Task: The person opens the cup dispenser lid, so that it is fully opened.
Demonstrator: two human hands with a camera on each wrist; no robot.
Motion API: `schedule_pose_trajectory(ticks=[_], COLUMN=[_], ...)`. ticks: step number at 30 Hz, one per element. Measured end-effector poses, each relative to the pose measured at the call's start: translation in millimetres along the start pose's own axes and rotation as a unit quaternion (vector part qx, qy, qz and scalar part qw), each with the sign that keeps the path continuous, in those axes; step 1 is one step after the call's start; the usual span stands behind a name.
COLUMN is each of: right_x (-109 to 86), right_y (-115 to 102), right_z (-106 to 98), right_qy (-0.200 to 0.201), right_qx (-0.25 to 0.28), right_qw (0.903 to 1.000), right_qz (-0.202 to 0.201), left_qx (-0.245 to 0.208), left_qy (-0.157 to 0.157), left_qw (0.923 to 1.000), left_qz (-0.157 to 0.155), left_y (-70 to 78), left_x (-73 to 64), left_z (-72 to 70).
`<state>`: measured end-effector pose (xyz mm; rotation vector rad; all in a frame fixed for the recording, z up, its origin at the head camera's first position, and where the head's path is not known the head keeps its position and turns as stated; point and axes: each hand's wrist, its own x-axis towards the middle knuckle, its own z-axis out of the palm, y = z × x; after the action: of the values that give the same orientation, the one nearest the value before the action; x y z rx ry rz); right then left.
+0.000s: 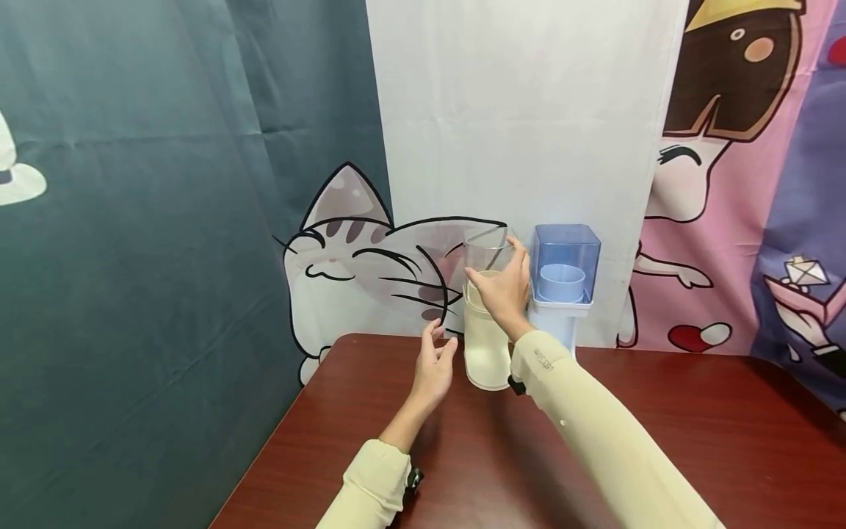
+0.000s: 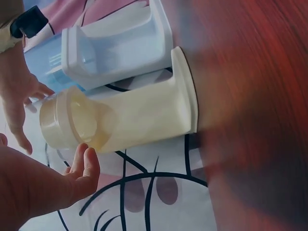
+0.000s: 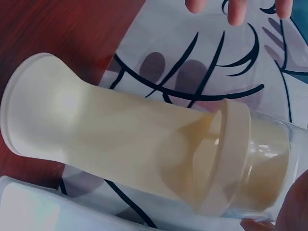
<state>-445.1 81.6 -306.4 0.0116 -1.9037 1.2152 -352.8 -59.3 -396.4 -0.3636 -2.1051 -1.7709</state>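
Note:
A cream dispenser stand (image 1: 487,353) with a round base stands upright at the table's back. A clear cylinder (image 1: 485,246) sits in the ring at its top, around a cream inner cup. My right hand (image 1: 505,286) grips this cylinder from the right, thumb in front and fingers on the far side; the right wrist view shows only part of that hand at its lower right corner. Left of the stand, my left hand (image 1: 435,371) is raised with relaxed fingers and holds nothing. In the left wrist view its fingers (image 2: 89,168) are close to the ring (image 2: 70,115).
Right beside the cream stand is a second dispenser with a square blue see-through top (image 1: 566,264) and a pale blue body (image 2: 125,53). Both stand on a dark red wooden table (image 1: 661,441). A printed cloth (image 1: 542,110) hangs directly behind them.

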Motion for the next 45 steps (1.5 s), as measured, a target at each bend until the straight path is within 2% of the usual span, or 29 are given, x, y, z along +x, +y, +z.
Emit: schedule_pose_trajectory(ticks=[8, 14, 16, 21, 22, 27, 34, 37, 40, 43, 45], right_x=[-3.4, -12.5, -16.0, -24.2, -25.5, -31.8, -42.0, -43.6, -42.6, -40.7, -39.1], right_y=[-2, -1, 0, -3, -5, -9, -9, -7, -5, -2, 0], right_z=[-30, -57, -65, -87, -92, -113, -144, -155, -165, -175, -180], right_qy=[-0.068, -0.102, -0.117, -0.161, -0.170, -0.207, -0.235, -0.251, -0.283, -0.327, -0.363], right_qx=[0.058, 0.110, 0.125, 0.132, 0.135, 0.180, 0.218, 0.268, 0.332, 0.393, 0.436], right_qw=[0.9958, 0.9877, 0.9840, 0.9769, 0.9751, 0.9601, 0.9447, 0.9262, 0.8950, 0.8522, 0.8138], right_qz=[-0.017, -0.042, -0.049, -0.047, -0.045, -0.051, -0.069, -0.083, -0.096, -0.113, -0.124], left_qx=[-0.004, -0.008, -0.011, 0.015, 0.021, 0.024, 0.041, 0.041, 0.041, 0.042, 0.042], left_qy=[-0.021, -0.038, -0.045, -0.073, -0.080, -0.110, -0.120, -0.133, -0.142, -0.149, -0.155], left_qw=[0.9996, 0.9991, 0.9988, 0.9969, 0.9961, 0.9924, 0.9907, 0.9891, 0.9876, 0.9864, 0.9853], left_qz=[0.019, 0.014, 0.016, 0.026, 0.032, 0.049, 0.050, 0.048, 0.053, 0.057, 0.057], left_y=[7.3, 10.2, 17.5, 25.7, 22.9, 35.9, 52.6, 58.9, 63.1, 64.6, 64.5], left_x=[-4.8, -10.5, -14.9, -22.1, -22.0, -32.4, -50.5, -56.3, -60.1, -63.2, -66.0], left_z=[-1.7, -1.0, -1.9, -5.0, -4.6, -5.7, -7.9, -10.0, -11.2, -12.0, -12.6])
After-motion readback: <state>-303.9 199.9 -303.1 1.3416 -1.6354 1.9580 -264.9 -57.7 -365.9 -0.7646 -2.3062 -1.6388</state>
